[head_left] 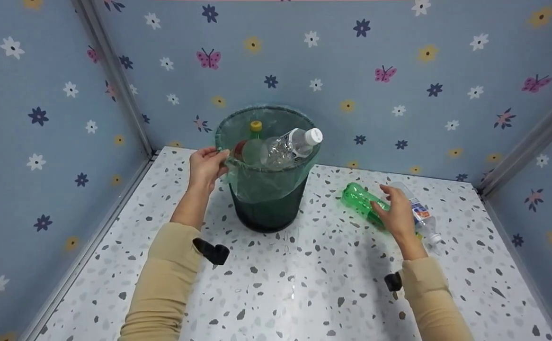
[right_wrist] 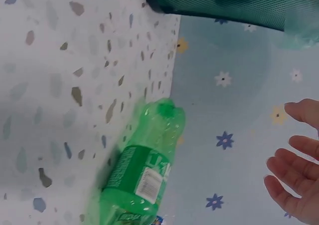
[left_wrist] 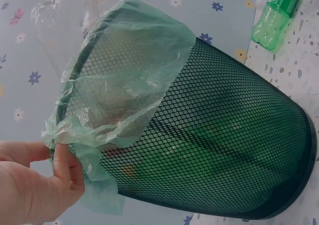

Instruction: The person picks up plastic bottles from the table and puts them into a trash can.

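Note:
A black mesh wastebasket (head_left: 269,218) lined with a thin green plastic bag (head_left: 257,187) stands near the back wall. My left hand (head_left: 205,166) pinches the bag at the left of the rim, thumb and fingers on the folded plastic (left_wrist: 65,135). Inside the basket, a clear bottle (head_left: 299,141) with a white cap leans up past the rim, beside a yellow-capped bottle (head_left: 256,127). Over on the right, a green plastic bottle (head_left: 357,196) lies next to a clear labelled bottle (head_left: 428,222). Above them hovers my right hand (head_left: 397,213), fingers spread and holding nothing (right_wrist: 299,172).
The speckled white surface (head_left: 266,293) is bounded by flower-patterned walls (head_left: 333,113) at the back and both sides. Metal strips (head_left: 115,80) run along the corners. A small black device (head_left: 212,251) is at the left wrist, another (head_left: 393,282) at the right.

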A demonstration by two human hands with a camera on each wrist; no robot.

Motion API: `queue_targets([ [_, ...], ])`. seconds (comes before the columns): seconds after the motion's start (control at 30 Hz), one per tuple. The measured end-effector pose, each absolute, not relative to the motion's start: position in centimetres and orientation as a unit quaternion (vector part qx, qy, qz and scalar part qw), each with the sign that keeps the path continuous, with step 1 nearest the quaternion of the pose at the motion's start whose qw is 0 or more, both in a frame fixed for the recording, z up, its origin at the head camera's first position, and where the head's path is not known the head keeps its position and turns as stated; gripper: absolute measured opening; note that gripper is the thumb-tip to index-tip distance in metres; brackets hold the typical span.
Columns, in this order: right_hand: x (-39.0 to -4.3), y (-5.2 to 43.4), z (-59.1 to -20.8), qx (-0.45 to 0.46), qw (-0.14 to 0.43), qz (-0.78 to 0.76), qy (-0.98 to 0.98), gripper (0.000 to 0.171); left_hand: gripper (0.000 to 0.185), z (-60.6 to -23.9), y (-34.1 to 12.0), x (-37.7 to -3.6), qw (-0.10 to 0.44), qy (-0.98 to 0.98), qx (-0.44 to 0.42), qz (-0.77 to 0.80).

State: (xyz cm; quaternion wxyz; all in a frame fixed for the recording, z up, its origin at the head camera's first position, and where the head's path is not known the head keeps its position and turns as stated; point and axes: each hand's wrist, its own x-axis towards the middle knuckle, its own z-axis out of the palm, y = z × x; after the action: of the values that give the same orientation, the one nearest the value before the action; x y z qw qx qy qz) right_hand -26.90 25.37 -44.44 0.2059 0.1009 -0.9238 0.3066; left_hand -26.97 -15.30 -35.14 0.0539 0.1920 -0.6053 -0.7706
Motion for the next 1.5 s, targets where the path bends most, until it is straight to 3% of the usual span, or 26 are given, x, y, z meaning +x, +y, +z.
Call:
queue_targets([
  [0.3, -28.1, 28.1, -47.2, 0.052, 0.111, 0.284, -0.951, 0.052, 0.042, -35.1, -15.3, -27.0, 0.053, -0.611, 0.195, -0.765],
  [0.93, -29.9, 30.2, -51.1, 0.037, 0.028, 0.223, -0.974, 0.077, 0.039, -35.0, -15.3, -27.0, 0.060, -0.612, 0.200, -0.763],
  [1.5, -30.7, 29.7, -52.4, 0.053, 0.013, 0.122, -0.991, 0.073, 0.040, -35.1, -15.4, -27.2, 0.047, -0.610, 0.212, -0.762],
])
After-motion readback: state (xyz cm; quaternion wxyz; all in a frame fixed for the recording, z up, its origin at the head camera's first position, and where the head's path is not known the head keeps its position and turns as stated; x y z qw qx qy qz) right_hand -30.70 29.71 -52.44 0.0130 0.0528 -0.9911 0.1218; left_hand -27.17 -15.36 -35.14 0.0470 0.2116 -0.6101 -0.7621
